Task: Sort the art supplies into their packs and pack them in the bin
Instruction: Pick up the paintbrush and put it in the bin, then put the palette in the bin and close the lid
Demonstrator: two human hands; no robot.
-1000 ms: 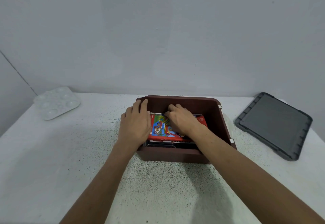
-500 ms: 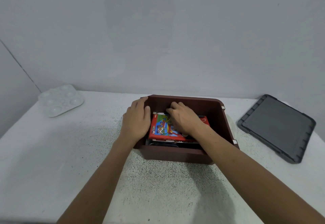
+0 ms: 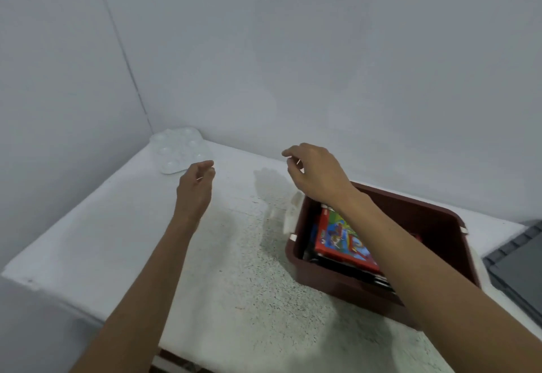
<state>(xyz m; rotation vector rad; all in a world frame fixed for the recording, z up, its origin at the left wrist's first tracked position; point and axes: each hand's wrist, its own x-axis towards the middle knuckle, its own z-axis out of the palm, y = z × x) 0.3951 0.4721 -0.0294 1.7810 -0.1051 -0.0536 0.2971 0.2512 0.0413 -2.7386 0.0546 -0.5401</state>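
A dark red bin (image 3: 346, 283) stands on the white table at the right. Inside it lies a red pack with a colourful picture (image 3: 341, 236) on top of darker packs, partly hidden by my right forearm. My right hand (image 3: 315, 173) hovers above the bin's far left corner, fingers loosely curled, holding nothing. My left hand (image 3: 195, 186) hangs over the table left of the bin, fingers relaxed and empty. A white paint palette (image 3: 179, 150) lies in the far left corner of the table, just beyond my left hand.
A dark grey bin lid (image 3: 519, 270) lies at the right edge of the view. A white latch (image 3: 293, 211) sticks out on the bin's left side. The speckled table (image 3: 234, 270) meets grey walls behind and at the left; its near edge drops off below.
Both hands have come out of the bin and moved left toward the palette. My head has turned left, so the bin now sits at the right.
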